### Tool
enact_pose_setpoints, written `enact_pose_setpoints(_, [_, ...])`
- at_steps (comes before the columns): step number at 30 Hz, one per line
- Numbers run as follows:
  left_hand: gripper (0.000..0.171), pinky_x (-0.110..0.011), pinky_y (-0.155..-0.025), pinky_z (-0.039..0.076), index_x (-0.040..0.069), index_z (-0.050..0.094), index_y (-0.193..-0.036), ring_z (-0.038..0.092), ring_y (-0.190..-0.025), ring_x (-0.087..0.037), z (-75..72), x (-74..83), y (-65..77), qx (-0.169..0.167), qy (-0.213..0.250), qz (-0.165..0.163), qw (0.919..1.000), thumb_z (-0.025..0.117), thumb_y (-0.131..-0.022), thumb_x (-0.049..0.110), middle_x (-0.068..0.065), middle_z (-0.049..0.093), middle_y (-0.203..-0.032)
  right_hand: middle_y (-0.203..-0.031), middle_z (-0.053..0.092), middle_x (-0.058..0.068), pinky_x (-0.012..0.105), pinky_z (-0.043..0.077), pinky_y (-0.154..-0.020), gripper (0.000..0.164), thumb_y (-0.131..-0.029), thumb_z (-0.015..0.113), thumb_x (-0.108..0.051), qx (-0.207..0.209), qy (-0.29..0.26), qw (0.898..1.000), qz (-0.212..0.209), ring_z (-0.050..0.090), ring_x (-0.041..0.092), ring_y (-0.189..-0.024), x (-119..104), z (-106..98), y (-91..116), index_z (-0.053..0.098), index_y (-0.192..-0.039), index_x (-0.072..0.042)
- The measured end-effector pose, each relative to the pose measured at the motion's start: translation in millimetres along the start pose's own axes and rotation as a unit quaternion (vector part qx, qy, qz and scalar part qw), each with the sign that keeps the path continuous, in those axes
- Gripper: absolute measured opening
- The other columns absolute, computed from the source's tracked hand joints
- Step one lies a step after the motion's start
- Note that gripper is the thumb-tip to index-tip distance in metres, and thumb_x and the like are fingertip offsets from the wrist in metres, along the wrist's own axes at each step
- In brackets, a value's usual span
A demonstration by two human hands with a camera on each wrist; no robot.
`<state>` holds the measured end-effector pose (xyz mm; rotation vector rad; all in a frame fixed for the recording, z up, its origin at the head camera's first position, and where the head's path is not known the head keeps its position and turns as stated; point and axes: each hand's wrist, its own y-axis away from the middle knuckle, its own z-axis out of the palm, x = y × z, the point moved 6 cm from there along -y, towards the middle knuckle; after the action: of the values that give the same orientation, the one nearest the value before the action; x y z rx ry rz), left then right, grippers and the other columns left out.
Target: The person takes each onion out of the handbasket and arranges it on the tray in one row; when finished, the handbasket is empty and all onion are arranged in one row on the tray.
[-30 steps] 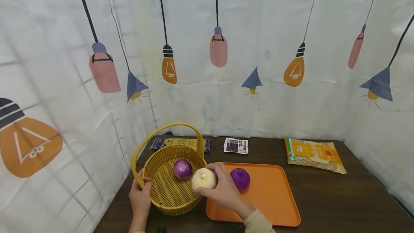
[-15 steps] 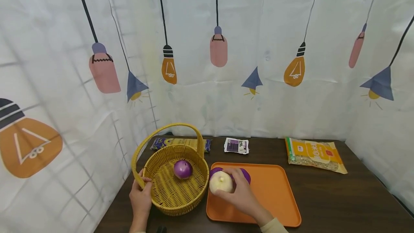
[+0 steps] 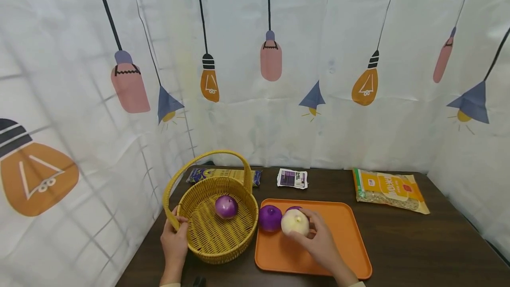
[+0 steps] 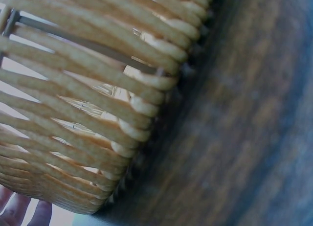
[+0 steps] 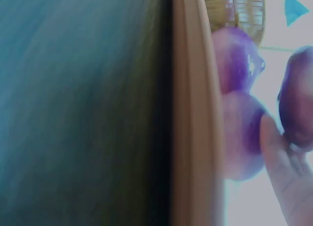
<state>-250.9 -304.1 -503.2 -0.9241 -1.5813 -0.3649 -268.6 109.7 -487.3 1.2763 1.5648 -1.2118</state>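
Note:
My left hand [image 3: 174, 242] grips the left rim of a yellow woven basket [image 3: 217, 258], near the foot of its arched handle. One purple onion [image 3: 226, 207] sits inside the basket. In the left wrist view the basket's wall [image 4: 88, 99] fills the upper left, with a few fingers [image 4: 41, 214] at the bottom corner. Over the orange tray [image 3: 295, 262], my right hand [image 3: 322, 242] holds a white onion [image 3: 294, 223] between thumb and fingers. A purple onion [image 3: 270, 218] stands on the tray's left side; another is mostly hidden behind the white one. The right wrist view shows both purple onions [image 5: 237, 59] beneath the held onion [image 5: 299, 94].
Behind the basket lies a long yellow and blue packet [image 3: 223, 174]. A small white and purple packet [image 3: 292, 178] is at the back centre. On the back right rests a yellow bag of grain [image 3: 392, 191]. A patterned curtain [image 3: 239, 123] surrounds the dark table [image 3: 406, 242].
My right hand has carried the white onion rightward from the basket's right rim to over the tray, uncovering the left purple onion there. The left hand stays on the basket.

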Motion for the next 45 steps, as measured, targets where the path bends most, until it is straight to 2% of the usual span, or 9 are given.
enact_pose_setpoints(4, [0.013,-0.018,-0.065,0.036,0.002,0.064,-0.097,0.045,-0.072,-0.010,-0.6,0.3,-0.1,0.001,-0.001,0.001,1.0000,0.054,-0.091,0.006,-0.002,0.052,-0.144,-0.123,0.053,0.006,0.028,0.052,-0.072,0.062,-0.073,0.086,-0.022,0.021,-0.023,1.000,0.004,0.058,0.020,-0.095,5,-10,3,0.058,-0.129,-0.015])
enact_pose_setpoints(8, [0.015,-0.017,-0.065,0.036,0.002,0.065,-0.098,0.045,-0.072,-0.011,-0.9,1.2,0.0,-0.001,-0.004,0.002,1.0000,0.053,-0.092,0.007,-0.002,0.052,-0.144,-0.126,0.052,0.005,0.027,0.052,-0.071,0.060,-0.076,0.084,-0.024,0.043,-0.015,0.999,0.001,0.059,0.020,-0.096,9,-18,4,0.057,-0.129,-0.016])
enact_pose_setpoints(14, [0.015,-0.014,-0.069,0.035,0.000,0.064,-0.099,0.048,-0.084,-0.007,-0.7,2.2,-0.4,0.000,-0.006,0.005,1.0000,0.052,-0.092,0.007,-0.002,0.052,-0.144,-0.128,0.051,0.007,0.026,0.052,-0.073,0.065,-0.077,0.083,-0.032,0.066,0.019,0.998,0.009,0.058,0.025,-0.099,17,-29,2,0.055,-0.132,-0.014])
enact_pose_setpoints(23, [0.014,-0.013,-0.074,0.034,0.000,0.063,-0.099,0.048,-0.104,-0.010,0.3,0.7,-1.0,-0.002,-0.003,0.003,1.0000,0.053,-0.092,0.007,-0.002,0.051,-0.145,-0.131,0.048,0.010,0.025,0.051,-0.074,0.073,-0.078,0.081,-0.039,0.084,0.050,0.994,0.039,0.056,0.028,-0.105,26,-46,0,0.049,-0.137,-0.011])
enact_pose_setpoints(28, [0.016,-0.013,-0.070,0.035,0.002,0.065,-0.102,0.048,-0.091,-0.009,-0.6,1.2,-1.0,0.002,-0.012,0.007,0.9999,0.053,-0.092,0.008,-0.002,0.053,-0.143,-0.133,0.048,0.013,0.026,0.052,-0.072,0.070,-0.081,0.080,-0.033,0.087,0.018,0.995,0.046,0.058,0.031,-0.102,31,-57,-3,0.048,-0.138,-0.009])
enact_pose_setpoints(34, [0.017,-0.015,-0.063,0.037,0.002,0.065,-0.104,0.047,-0.076,-0.008,-1.0,2.4,-0.2,0.001,-0.008,0.008,0.9999,0.053,-0.093,0.008,-0.003,0.054,-0.141,-0.134,0.050,0.013,0.025,0.051,-0.072,0.066,-0.081,0.080,-0.029,0.093,0.009,0.994,0.060,0.056,0.035,-0.111,37,-69,-4,0.051,-0.138,-0.011])
enact_pose_setpoints(41, [0.015,-0.016,-0.066,0.037,-0.001,0.063,-0.100,0.047,-0.084,-0.007,-0.9,3.9,1.1,-0.006,0.003,0.012,0.9999,0.052,-0.093,0.006,-0.002,0.050,-0.145,-0.134,0.052,0.017,0.024,0.051,-0.070,0.067,-0.078,0.083,-0.030,0.107,0.043,0.991,0.064,0.058,0.038,-0.110,42,-74,-5,0.053,-0.135,-0.010])
enact_pose_setpoints(45, [0.015,-0.016,-0.066,0.036,-0.001,0.063,-0.100,0.047,-0.082,-0.008,-0.8,4.0,1.2,-0.008,0.007,0.010,0.9999,0.052,-0.093,0.007,-0.003,0.050,-0.145,-0.137,0.050,0.019,0.028,0.051,-0.075,0.072,-0.077,0.082,-0.036,0.098,0.068,0.989,0.086,0.057,0.038,-0.114,45,-77,-4,0.051,-0.137,-0.011])
